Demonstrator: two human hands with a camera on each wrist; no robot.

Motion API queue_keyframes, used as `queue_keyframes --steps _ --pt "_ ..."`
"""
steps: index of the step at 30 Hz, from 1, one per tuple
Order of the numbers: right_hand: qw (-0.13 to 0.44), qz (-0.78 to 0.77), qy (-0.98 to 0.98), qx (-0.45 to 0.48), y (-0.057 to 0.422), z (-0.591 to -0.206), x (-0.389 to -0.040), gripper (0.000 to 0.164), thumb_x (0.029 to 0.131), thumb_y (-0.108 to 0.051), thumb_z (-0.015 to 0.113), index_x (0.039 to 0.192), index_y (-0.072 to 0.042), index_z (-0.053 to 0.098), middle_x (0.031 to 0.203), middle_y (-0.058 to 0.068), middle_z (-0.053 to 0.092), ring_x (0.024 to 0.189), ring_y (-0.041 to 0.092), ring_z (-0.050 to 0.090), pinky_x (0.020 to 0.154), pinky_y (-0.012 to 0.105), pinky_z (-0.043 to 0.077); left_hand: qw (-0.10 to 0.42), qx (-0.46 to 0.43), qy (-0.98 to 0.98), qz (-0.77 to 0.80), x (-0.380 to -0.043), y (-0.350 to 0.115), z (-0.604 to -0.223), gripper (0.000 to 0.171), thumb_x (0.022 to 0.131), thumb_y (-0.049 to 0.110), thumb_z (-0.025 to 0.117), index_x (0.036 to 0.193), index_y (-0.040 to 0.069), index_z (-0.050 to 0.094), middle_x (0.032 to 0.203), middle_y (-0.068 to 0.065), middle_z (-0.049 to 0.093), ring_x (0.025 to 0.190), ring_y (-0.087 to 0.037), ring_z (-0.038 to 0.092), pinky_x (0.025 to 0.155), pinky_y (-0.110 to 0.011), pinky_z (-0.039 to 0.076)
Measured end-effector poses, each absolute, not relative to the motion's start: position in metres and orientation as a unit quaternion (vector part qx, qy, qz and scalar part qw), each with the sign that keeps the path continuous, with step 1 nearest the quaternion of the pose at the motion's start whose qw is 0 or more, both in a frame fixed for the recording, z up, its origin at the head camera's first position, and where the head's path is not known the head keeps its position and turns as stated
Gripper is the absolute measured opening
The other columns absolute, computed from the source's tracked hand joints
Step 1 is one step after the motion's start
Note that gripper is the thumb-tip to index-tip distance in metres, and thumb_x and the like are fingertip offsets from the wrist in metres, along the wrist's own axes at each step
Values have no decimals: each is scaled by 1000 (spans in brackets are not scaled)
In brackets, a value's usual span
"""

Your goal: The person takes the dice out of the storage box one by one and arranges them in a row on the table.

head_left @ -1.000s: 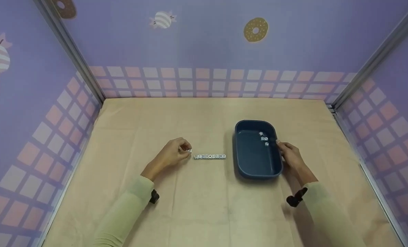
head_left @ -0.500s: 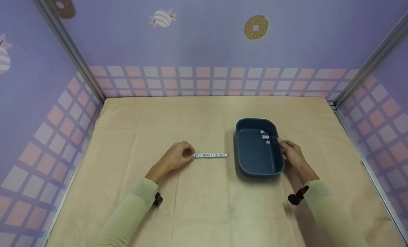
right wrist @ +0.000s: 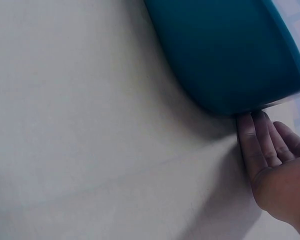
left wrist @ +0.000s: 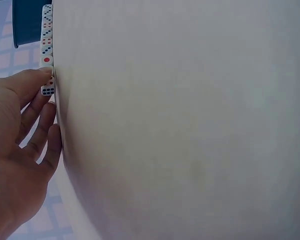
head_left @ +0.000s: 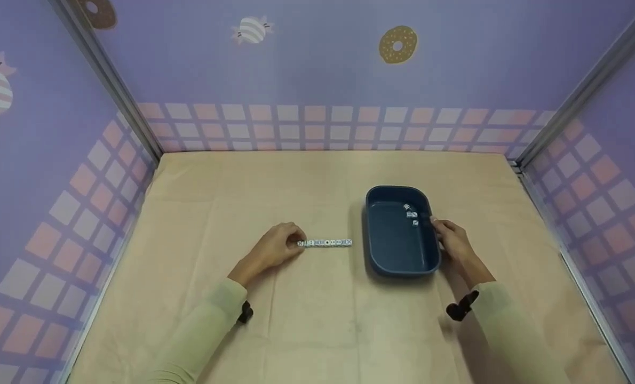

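A straight row of small white dice point(head_left: 328, 243) lies on the cloth, its pips dark and red. My left hand point(head_left: 275, 246) pinches the left end of this row between thumb and fingers; in the left wrist view the thumb point(left wrist: 32, 80) covers part of the dice near the end, and the end die point(left wrist: 48, 91) shows six dark pips. To the right stands a dark blue rectangular tub point(head_left: 397, 269). Several loose dice point(head_left: 412, 215) lie inside it, toward its far right. My right hand point(head_left: 453, 242) holds the tub's right side, thumb at the rim and fingers point(right wrist: 250, 142) low against the wall.
A beige cloth point(head_left: 312, 320) with faint creases covers the table. Purple panels with a checked band point(head_left: 328, 128) enclose it at the back and both sides, joined by metal corner posts point(head_left: 109, 74).
My left hand has moved slightly right and down, bringing the pinched die against the left end of the row. The right hand and the tub have stayed in place.
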State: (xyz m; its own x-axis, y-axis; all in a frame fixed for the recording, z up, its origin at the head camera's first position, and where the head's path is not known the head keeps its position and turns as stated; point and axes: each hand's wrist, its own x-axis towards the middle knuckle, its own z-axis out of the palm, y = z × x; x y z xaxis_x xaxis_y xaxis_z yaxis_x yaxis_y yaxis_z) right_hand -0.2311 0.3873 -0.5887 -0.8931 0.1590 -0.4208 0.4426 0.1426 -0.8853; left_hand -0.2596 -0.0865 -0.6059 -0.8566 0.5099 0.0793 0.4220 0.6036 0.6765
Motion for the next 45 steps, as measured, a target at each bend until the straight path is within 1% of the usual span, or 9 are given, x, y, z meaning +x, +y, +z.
queue_keyframes --steps 4,8,13,16,22,28,35,41,45 --pt "113 -622 750 193 388 -589 -231 77 103 -63 58 154 -5 49 154 17 49 149 35 40 126 51 26 54 264 892 363 -261 -85 -608 11 96 14 80 107 15 76 104 4 68 99 -16 63 89 -38 55" --pt "109 -622 751 191 387 -589 -231 75 105 -60 57 155 -4 48 153 19 50 145 33 45 124 50 30 51 263 891 368 -261 -85 -609 11 96 13 80 106 16 76 104 4 69 98 -15 63 89 -36 55" --pt "103 -626 749 191 387 -589 -233 76 104 -60 59 154 -4 48 151 17 51 144 32 45 123 50 31 52 263 888 372 -263 -83 -610 12 96 12 80 107 13 75 105 1 68 97 -16 64 88 -37 55" --pt "103 -623 751 190 387 -590 -233 77 103 -62 59 153 -5 49 149 17 53 142 31 47 122 50 33 59 266 886 375 -265 -83 -608 17 95 13 82 110 11 74 106 -1 69 99 -18 65 89 -39 56" --pt "101 -620 755 191 389 -590 -232 75 104 -62 58 152 -5 51 145 15 57 136 28 52 120 47 34 71 268 877 392 -274 -72 -587 32 96 18 82 123 6 71 116 -3 68 109 -24 64 95 -41 55" --pt "101 -617 756 194 390 -589 -232 77 104 -63 57 153 -5 49 151 19 52 144 33 46 123 49 32 47 299 864 403 -287 -33 -560 40 96 21 81 130 3 69 122 -5 66 117 -25 63 100 -44 54" --pt "96 -608 765 189 389 -590 -234 79 102 -65 57 152 -4 50 152 19 50 145 34 44 124 50 30 38 339 854 393 -296 28 -540 44 96 21 82 135 6 67 129 -5 64 123 -24 61 104 -36 51" --pt "98 -613 759 198 389 -592 -234 78 103 -63 57 152 -4 50 150 18 51 143 32 46 123 50 33 40 347 832 432 -299 76 -536 47 98 24 80 137 4 65 132 -12 64 125 -29 61 106 -38 51" --pt "105 -615 756 198 388 -593 -232 79 103 -63 57 155 -4 47 151 19 51 143 32 47 123 50 32 41 326 827 456 -298 105 -542 47 97 24 81 136 3 66 131 -11 65 126 -26 63 107 -33 51"
